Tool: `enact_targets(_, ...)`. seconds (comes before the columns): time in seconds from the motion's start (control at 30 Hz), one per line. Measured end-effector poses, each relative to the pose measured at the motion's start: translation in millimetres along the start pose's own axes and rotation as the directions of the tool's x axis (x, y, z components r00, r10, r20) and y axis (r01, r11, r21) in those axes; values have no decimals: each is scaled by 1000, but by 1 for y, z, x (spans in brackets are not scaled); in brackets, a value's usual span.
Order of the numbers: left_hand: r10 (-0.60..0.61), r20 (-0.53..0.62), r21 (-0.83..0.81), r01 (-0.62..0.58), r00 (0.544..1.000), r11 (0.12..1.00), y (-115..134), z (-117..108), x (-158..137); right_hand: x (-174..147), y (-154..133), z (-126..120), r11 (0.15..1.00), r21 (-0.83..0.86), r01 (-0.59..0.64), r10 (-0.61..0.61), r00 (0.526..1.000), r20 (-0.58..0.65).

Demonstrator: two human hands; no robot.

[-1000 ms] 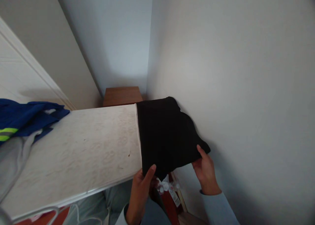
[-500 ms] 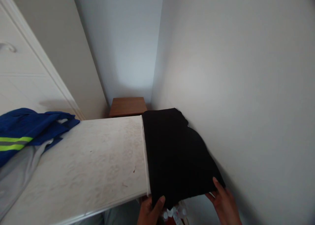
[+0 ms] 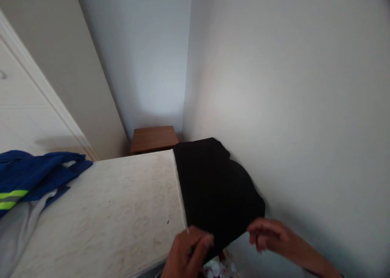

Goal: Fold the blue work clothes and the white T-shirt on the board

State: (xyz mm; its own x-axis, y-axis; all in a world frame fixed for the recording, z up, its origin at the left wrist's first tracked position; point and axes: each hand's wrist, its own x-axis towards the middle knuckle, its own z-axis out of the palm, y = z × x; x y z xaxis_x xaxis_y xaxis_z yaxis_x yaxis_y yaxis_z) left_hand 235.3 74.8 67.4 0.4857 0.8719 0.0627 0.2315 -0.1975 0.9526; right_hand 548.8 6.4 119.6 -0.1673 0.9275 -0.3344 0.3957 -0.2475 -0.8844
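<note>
The folded black cloth (image 3: 217,192) lies at lower centre, off the right end of the white tabletop (image 3: 115,213) against the wall. Half a second ago both hands pinched its near edge — now my right hand (image 3: 268,235) has let go, fingers loosely apart (blurred), while my left hand (image 3: 189,255) keeps its grip on the near corner — set down, I judge.

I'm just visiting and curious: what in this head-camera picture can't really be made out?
- Right hand: motion-blurred; whether it touches the folded black cloth is unclear.
- Left hand: cut off by the bottom edge; fingers at the cloth's near corner, grip unclear.
- Small white and red items below the cloth: too blurred and hidden to identify.
- Blue garment with yellow reflective stripe: cut off by the left edge.
</note>
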Motion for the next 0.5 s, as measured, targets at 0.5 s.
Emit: enact_targets(0.5, 382, 41, 806, -257, 923, 534, -43, -3, 63, 264, 0, -75, 624, -773, -112, -258, 904, -340)
